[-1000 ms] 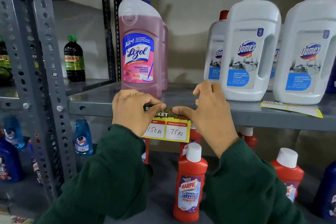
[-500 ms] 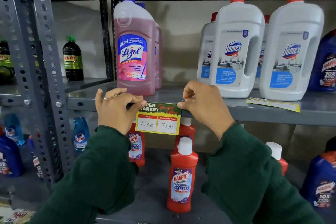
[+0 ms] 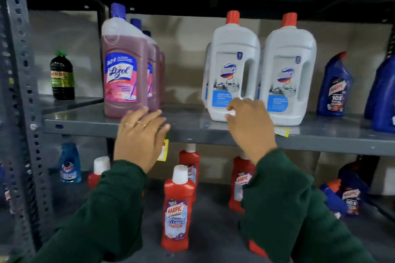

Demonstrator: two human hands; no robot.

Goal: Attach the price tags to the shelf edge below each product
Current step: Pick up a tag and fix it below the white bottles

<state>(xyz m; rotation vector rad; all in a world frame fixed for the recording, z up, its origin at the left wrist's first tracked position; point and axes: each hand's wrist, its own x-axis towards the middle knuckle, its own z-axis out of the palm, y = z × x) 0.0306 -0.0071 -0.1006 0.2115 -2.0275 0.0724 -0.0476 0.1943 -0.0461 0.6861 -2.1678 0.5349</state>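
Both hands have let go of the price tag (image 3: 164,149) since half a second ago; back then they pinched its top corners against the shelf edge (image 3: 213,134). Left hand (image 3: 140,136) now flat, fingers spread, covering most of the tag, gripping nothing. Right hand (image 3: 249,124) has shifted right, fingers loosely curled and empty, in front of the near white Domex bottle (image 3: 233,70).

Tag: only a yellow sliver with a bit of red shows past the left hand, hanging below the shelf edge, under the pink Lizol bottle (image 3: 124,66). Can't read the print now. Second yellow tag (image 3: 282,131) lies flat on the shelf below the other Domex bottle (image 3: 288,74), mostly hidden by the right hand.

Upper shelf, left to right: Lizol row, Domex pair, blue Harpic bottle (image 3: 335,87). Lower shelf: red Harpic bottles (image 3: 177,211), white caps, all upright.
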